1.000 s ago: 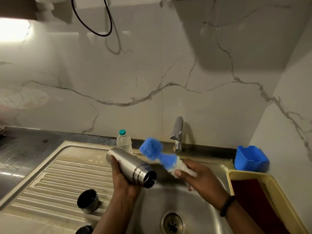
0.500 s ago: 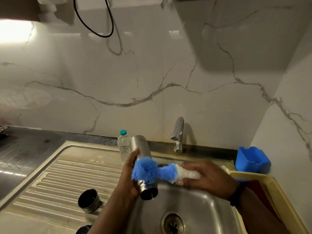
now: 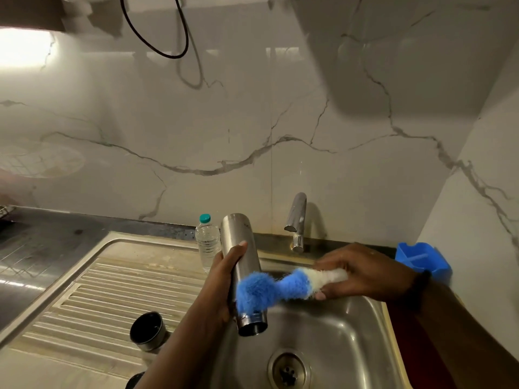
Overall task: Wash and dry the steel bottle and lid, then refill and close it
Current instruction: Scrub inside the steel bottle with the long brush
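Head view: left hand point(image 3: 224, 279) grips inverted steel bottle point(image 3: 243, 265); right hand point(image 3: 362, 272) apparently grasps brush point(image 3: 280, 287).

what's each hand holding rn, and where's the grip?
Left hand grips the steel bottle around its mid-body, mouth down over the sink. Right hand grips the bottle brush at its white end, blue bristles against the bottle.

over the sink basin point(image 3: 351, 341) the left hand point(image 3: 222, 287) grips the steel bottle point(image 3: 241, 259) upside down – mouth toward the drain point(image 3: 288, 369), base up. the right hand point(image 3: 362, 272) holds a bottle brush point(image 3: 280, 287), its blue head pressed on the bottle's lower side. left of the basin, a dark lid point(image 3: 148, 330) sits on the ribbed drainboard point(image 3: 98, 299); behind the basin stand a plastic water bottle point(image 3: 207, 240) and the tap point(image 3: 296, 220) – to its right, a blue holder point(image 3: 421, 258).
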